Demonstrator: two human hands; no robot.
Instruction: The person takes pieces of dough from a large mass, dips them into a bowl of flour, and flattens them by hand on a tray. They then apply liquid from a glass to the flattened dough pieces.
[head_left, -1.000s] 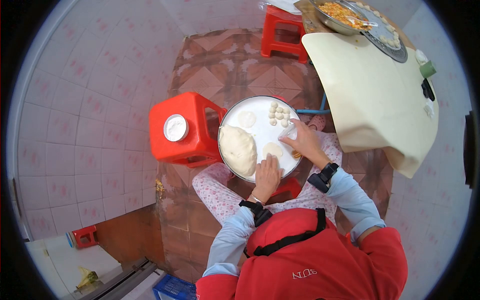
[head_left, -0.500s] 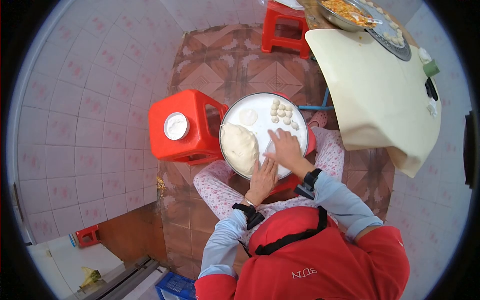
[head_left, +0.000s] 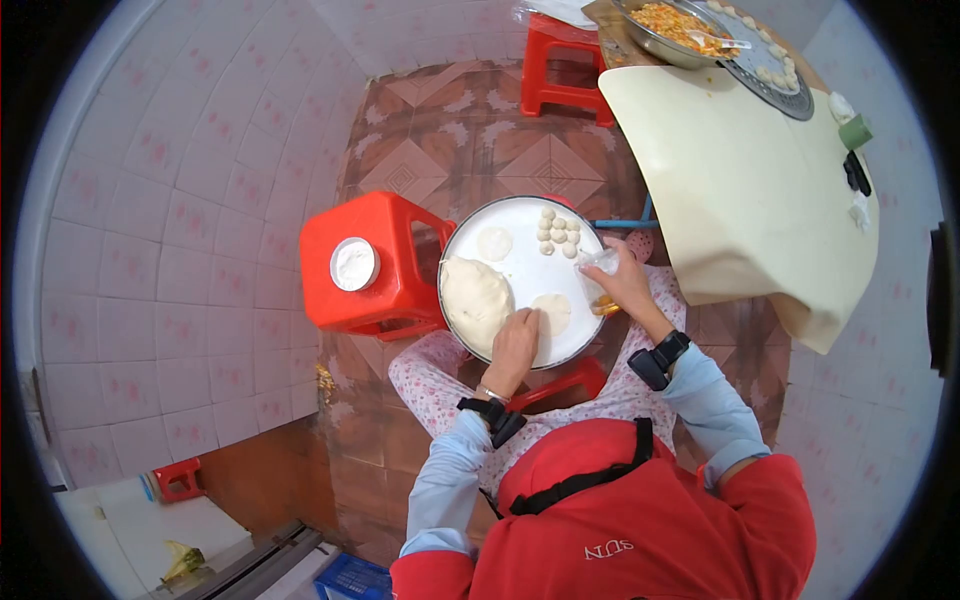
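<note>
My right hand (head_left: pixel 625 283) grips a clear, see-through container (head_left: pixel 601 263) with an amber part showing below the palm, at the right rim of the round white tray (head_left: pixel 520 275). Next to it on the tray lies a flattened dough circle (head_left: pixel 552 314). The fingers of my left hand (head_left: pixel 516 345) are closed at the left edge of that circle, close to the large dough lump (head_left: pixel 475 298). Farther up the tray are a second thin dough circle (head_left: pixel 494 244) and several small dough balls (head_left: pixel 558 230).
On the left, a red stool (head_left: pixel 350 230) carries a bowl of white flour (head_left: pixel 354 264). A cream sheet (head_left: pixel 730 190) drapes over the table on the right. Behind it stand a metal bowl of orange filling (head_left: pixel 675 30) and a round tray of dumplings (head_left: pixel 765 65). Another red stool (head_left: pixel 560 70) stands at the back.
My right hand has lifted off the dough and moved right with the clear container, uncovering a flattened circle. My left hand's fingers have curled in at the circle's edge.
</note>
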